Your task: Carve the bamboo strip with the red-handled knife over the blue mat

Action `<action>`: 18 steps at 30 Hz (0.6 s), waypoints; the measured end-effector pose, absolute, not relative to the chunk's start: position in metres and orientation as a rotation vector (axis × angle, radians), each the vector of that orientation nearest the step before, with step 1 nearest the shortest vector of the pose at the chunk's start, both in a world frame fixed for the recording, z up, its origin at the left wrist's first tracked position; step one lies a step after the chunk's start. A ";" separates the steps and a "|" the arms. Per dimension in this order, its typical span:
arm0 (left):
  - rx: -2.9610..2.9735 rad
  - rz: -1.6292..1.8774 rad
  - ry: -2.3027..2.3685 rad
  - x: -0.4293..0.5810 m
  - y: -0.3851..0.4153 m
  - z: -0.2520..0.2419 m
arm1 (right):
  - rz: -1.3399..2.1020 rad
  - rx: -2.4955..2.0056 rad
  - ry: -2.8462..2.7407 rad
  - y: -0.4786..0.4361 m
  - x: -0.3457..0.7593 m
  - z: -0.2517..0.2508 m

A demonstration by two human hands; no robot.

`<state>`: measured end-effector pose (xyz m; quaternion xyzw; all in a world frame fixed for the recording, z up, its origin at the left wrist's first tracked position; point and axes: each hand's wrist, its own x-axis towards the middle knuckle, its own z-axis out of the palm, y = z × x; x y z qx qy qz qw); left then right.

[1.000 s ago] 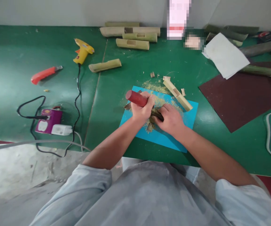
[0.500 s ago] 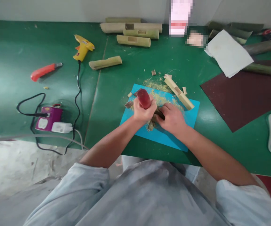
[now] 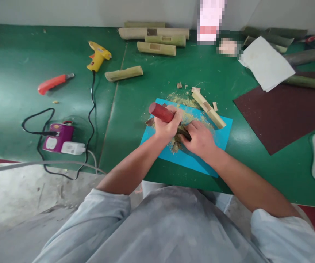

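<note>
My left hand (image 3: 167, 123) is wrapped round the red handle (image 3: 161, 111) of a tool; its working end is hidden. The handle tilts up to the left. Close beside it, my right hand (image 3: 201, 138) grips a dark bamboo piece (image 3: 185, 133) over a blue sheet (image 3: 192, 163). Sawdust (image 3: 183, 100) and brown chips lie on and behind the sheet. A pale bamboo strip with a cut opening (image 3: 213, 115) rests across the sheet's upper right edge.
On the green table (image 3: 130, 146) are a yellow glue gun (image 3: 98, 58), a red cutter (image 3: 52, 84), a purple power block (image 3: 57, 137) with cords, bamboo pieces (image 3: 157, 49) at the back, white paper (image 3: 267, 64) and a dark brown sheet (image 3: 277, 113).
The red handle has tipped over to the left, and my left hand has turned with it. My right hand stays in place on the bamboo.
</note>
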<state>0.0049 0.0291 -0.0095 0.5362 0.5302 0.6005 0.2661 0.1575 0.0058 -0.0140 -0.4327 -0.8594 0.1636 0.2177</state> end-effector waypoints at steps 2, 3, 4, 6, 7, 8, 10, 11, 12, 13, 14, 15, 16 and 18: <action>1.459 1.621 1.442 0.005 0.029 -0.010 | 0.457 -1.199 -2.382 0.006 0.157 -0.014; 1.460 1.623 1.447 0.005 0.029 -0.010 | 0.466 -1.198 -2.379 0.006 0.157 -0.014; 1.457 1.630 1.449 0.005 0.029 -0.010 | 0.475 -1.197 -2.373 0.006 0.157 -0.014; 1.442 1.643 1.446 0.006 0.029 -0.011 | 0.490 -1.194 -2.363 0.006 0.157 -0.014; 1.433 1.649 1.443 0.006 0.029 -0.011 | 0.493 -1.192 -2.359 0.006 0.157 -0.014; 1.430 1.647 1.442 0.005 0.029 -0.011 | 0.492 -1.189 -2.355 0.006 0.158 -0.015; 1.448 1.619 1.442 0.005 0.029 -0.010 | 0.492 -1.177 -2.347 0.006 0.159 -0.015; 1.475 1.591 1.436 0.005 0.029 -0.008 | 0.495 -1.172 -2.340 0.007 0.159 -0.015; 1.508 1.559 1.424 0.004 0.029 -0.007 | 0.501 -1.166 -2.332 0.007 0.160 -0.016; 1.542 1.527 1.408 0.004 0.029 -0.006 | 0.509 -1.159 -2.328 0.007 0.160 -0.016; 1.573 1.498 1.389 0.004 0.028 -0.005 | 0.515 -1.151 -2.328 0.007 0.160 -0.016; 1.593 1.482 1.372 0.004 0.028 -0.005 | 0.518 -1.147 -2.330 0.007 0.160 -0.016; 1.594 1.488 1.365 0.004 0.027 -0.004 | 0.517 -1.146 -2.333 0.008 0.160 -0.016; 1.558 1.541 1.378 0.005 0.026 -0.005 | 0.514 -1.151 -2.338 0.008 0.160 -0.016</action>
